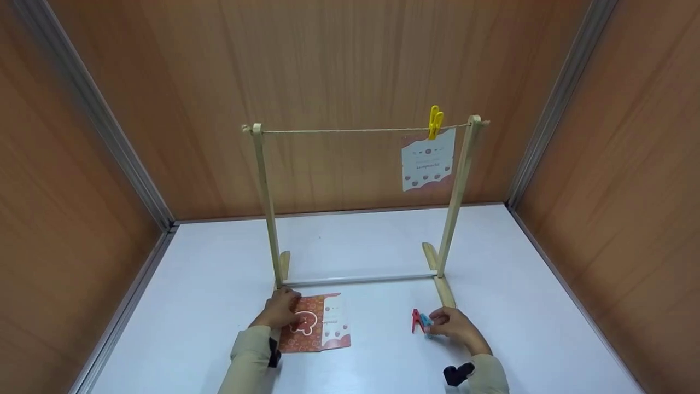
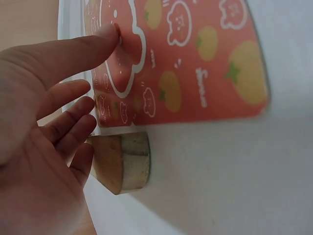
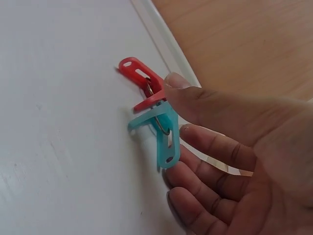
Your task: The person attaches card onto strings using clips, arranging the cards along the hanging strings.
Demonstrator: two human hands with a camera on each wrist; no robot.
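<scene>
In the head view my left hand point(image 1: 283, 307) lies over the left part of a red card point(image 1: 306, 339) with a white bear outline. The left wrist view shows its thumb touching the card's face, the other fingers loosely bent beside the card's edge. A white card with a pink border point(image 1: 334, 323) lies partly under the red one. My right hand point(image 1: 454, 327) is at a red clothespin point(image 3: 131, 68) and a light blue clothespin point(image 3: 168, 147) on the white table. Its thumb overlaps the red clothespin in the right wrist view; the forefinger is beside the blue one.
A wooden stand has two posts point(image 1: 458, 197), a lower bar point(image 1: 361, 279) and a string point(image 1: 339, 131) across the top. A yellow clothespin point(image 1: 435, 121) holds a white card point(image 1: 428, 164) on the string near the right post. Wood-grain walls point(image 1: 339, 71) enclose the table point(image 1: 377, 361).
</scene>
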